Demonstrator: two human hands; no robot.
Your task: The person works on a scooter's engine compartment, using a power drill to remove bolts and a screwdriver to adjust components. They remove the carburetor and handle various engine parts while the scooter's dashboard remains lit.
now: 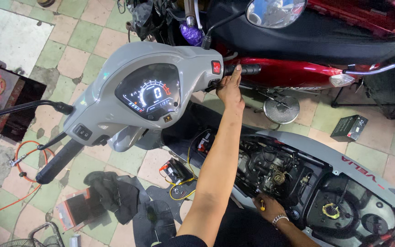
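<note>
Step in hand: we judge this to be a tuning pass on the grey scooter (115, 87), one hand at the controls and the other down in the opened engine bay
Left hand (229, 89): stretched out to 12 o'clock, fingers curled under the switch housing (213, 82), thumb laid upward against the inner end of the black handlebar grip (245, 69)
Right hand (269, 209): low at 4 o'clock, fingers clenched round a yellow-handled screwdriver (262, 204); its tip is hidden, so we cannot tell what it bears on
Carburettor (275, 176): uncovered in the bay just at 12 o'clock of the right hand, hoses and wires all around it
Dashboard (149, 91): lit, so we take the ignition to be on
Small battery unit (177, 171): on the footboard at 9 o'clock of the engine bay, yellow wires looping from it
Around us: red motorcycle (298, 73) at 1 o'clock, round metal stool (281, 110) beneath it, black box (349, 128) on the tiled floor (74, 50) at 3 o'clock, dark cloth (110, 192) at 8 o'clock
Next move calls for: in our judgement, small turns of the screwdriver timed with the left hand's work at the housing, keeping the blade seated and clear of the loose wiring
</note>
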